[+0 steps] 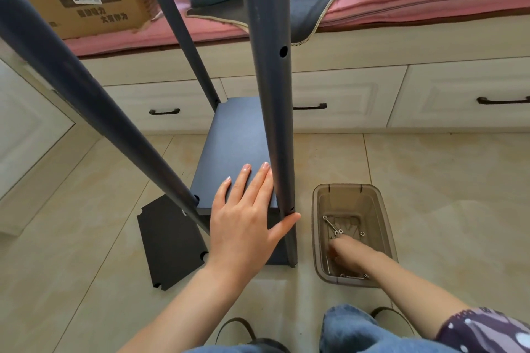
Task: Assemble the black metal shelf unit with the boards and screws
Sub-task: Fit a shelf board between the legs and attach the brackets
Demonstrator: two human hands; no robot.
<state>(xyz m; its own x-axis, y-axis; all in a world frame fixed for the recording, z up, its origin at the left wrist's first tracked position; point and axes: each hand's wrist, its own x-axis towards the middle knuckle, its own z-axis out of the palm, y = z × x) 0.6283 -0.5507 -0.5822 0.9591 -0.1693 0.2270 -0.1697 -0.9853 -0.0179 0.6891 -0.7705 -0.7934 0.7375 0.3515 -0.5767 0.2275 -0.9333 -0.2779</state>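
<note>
straight fingers of the left hand [243,226] press the shelf board [238,152]; right hand [348,255], grip unclear, reaches among screws [334,228].

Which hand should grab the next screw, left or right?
Right. The right hand is already inside the plastic bin among the screws, while the left hand lies flat on the shelf board, thumb against the post.

Blue jeans [348,329], purple patterned sleeve [484,329]
</note>
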